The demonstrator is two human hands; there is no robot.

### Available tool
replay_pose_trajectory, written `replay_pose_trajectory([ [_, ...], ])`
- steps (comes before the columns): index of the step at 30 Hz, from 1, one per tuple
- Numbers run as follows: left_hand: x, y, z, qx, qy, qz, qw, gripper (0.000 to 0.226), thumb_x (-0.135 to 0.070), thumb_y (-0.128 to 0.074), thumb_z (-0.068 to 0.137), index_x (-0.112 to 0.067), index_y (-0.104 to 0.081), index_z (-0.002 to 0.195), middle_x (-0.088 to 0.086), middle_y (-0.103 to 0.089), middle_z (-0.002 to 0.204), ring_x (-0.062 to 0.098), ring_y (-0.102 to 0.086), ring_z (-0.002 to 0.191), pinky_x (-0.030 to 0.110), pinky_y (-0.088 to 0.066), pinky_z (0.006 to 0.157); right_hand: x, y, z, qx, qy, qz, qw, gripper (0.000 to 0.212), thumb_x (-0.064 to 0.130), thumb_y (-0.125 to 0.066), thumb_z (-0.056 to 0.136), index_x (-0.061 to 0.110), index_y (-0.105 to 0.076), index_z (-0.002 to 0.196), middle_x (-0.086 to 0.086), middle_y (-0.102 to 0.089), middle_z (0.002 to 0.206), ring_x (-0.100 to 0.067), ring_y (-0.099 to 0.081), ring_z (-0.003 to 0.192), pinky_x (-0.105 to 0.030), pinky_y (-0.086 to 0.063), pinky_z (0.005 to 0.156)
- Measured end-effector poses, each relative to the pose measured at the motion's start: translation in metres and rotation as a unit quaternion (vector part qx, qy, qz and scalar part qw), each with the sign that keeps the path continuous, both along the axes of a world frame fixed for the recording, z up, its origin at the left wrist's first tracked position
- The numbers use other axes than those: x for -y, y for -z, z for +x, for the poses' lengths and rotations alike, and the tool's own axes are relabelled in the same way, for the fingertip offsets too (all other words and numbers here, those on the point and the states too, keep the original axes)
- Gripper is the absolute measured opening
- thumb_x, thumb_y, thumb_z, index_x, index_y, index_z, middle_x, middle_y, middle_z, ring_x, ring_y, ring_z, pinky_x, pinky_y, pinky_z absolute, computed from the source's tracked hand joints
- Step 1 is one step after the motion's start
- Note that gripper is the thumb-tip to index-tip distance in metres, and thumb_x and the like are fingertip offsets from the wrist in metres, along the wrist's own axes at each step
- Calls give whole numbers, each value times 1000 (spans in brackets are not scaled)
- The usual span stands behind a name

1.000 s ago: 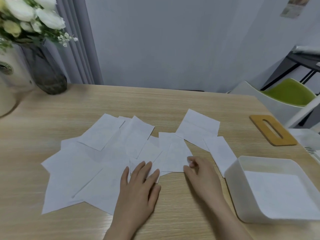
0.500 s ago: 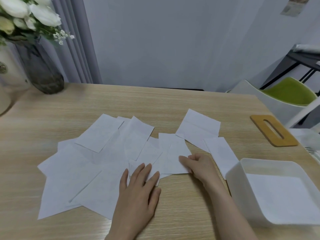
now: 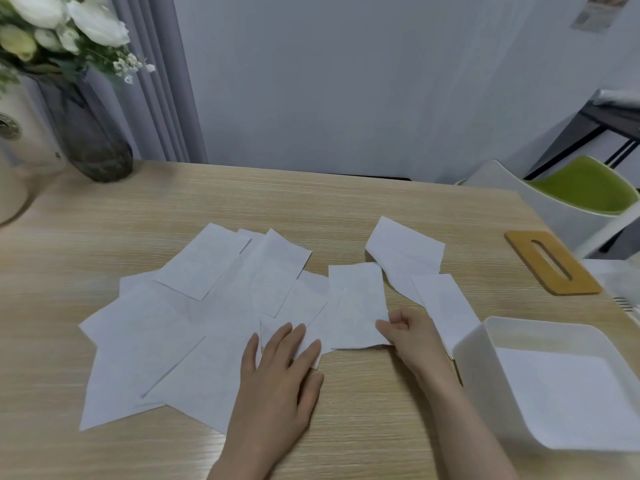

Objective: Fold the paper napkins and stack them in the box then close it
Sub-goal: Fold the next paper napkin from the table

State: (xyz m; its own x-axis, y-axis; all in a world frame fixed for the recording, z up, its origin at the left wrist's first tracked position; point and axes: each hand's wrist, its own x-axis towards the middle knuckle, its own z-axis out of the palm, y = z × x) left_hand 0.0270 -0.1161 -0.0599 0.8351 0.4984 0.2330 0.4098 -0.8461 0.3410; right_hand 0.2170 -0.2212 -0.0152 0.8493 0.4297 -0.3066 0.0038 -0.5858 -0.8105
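Several white paper napkins [image 3: 194,317] lie spread and overlapping across the wooden table [image 3: 346,209]. My left hand [image 3: 277,379] rests flat, fingers straight, on the near napkins. My right hand [image 3: 412,334] pinches the right edge of one napkin [image 3: 356,306] in the middle of the spread. The white open box [image 3: 474,355] stands at the right front, with a white napkin [image 3: 561,393] lying flat inside it. Its wooden lid [image 3: 550,261] with a slot lies on the table behind the box.
A dark glass vase [image 3: 93,140] of white flowers stands at the table's back left, beside a cream-coloured object [image 3: 14,161]. A white and green chair [image 3: 568,199] is past the right edge. A grey wall is behind the table.
My right hand has curled its fingers and taken hold of the middle napkin's right edge, lifting it slightly. My left hand has stayed flat on the napkins.
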Motion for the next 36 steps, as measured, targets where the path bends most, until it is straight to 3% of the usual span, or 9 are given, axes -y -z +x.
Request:
replay_pose_trajectory([
  [4,1,2,0,6,-1,0,1000,43,-42,-39,93,-27,-69,119,-2,-61,134,19,-53,130,47,-20,109,11,-6,-1,-39,8,33,999,14,10,-59,89,6,-68,79,8,-61,48,1,-44,36,-10,-31,38],
  [7,1,1,1,19,-5,0,1000,42,-41,-39,93,-26,-70,118,-1,-62,132,20,-54,129,46,-21,109,18,-8,-4,-112,21,56,992,18,12,-55,93,10,-65,78,1,-61,51,-9,-33,37,-17,-24,36],
  [11,5,-5,7,125,-15,-106,986,41,-38,-40,95,-21,-70,117,-6,-64,125,11,-55,124,33,-32,104,24,-3,-7,-153,36,71,985,12,12,-56,94,6,-62,86,-1,-60,51,-7,-31,33,-13,-20,35],
  [15,14,-26,16,210,-63,-385,896,35,-55,-44,90,-42,-70,110,-27,-66,109,-6,-60,103,10,-44,82,28,0,-11,-166,29,80,982,8,12,-56,94,7,-61,93,-4,-60,54,-8,-31,33,-13,-20,34],
  [18,15,-38,26,182,-63,-545,816,24,-55,-47,89,-49,-69,98,-10,-74,89,8,-66,75,19,-47,68,32,-2,-14,-162,18,83,983,9,11,-55,95,5,-62,92,-5,-60,55,-8,-31,33,-13,-19,35],
  [20,14,-44,31,151,-49,-596,787,24,-48,-48,98,-46,-71,92,6,-73,83,16,-64,67,21,-47,61,34,-5,-17,-151,8,83,985,10,10,-55,95,4,-63,91,-6,-60,55,-9,-31,33,-15,-20,36],
  [26,15,-45,33,155,-68,-684,710,22,-27,-53,99,-28,-76,101,12,-74,91,27,-65,77,30,-59,69,43,-13,-30,-137,-47,86,986,13,6,-54,94,3,-59,82,-9,-59,52,-9,-31,31,-16,-23,35],
  [31,16,-42,30,159,-86,-661,728,22,-12,-56,97,-16,-66,116,1,-76,102,16,-72,95,24,-56,76,42,-14,-41,-136,-79,75,985,11,6,-54,95,1,-58,86,-11,-63,56,-11,-32,30,-15,-23,34],
  [36,16,-42,30,152,-90,-641,747,28,-3,-56,94,-19,-66,114,0,-76,99,11,-72,87,20,-52,64,44,-18,-44,-117,-124,53,984,12,7,-53,95,-2,-57,89,-11,-66,59,-12,-34,31,-17,-25,35],
])
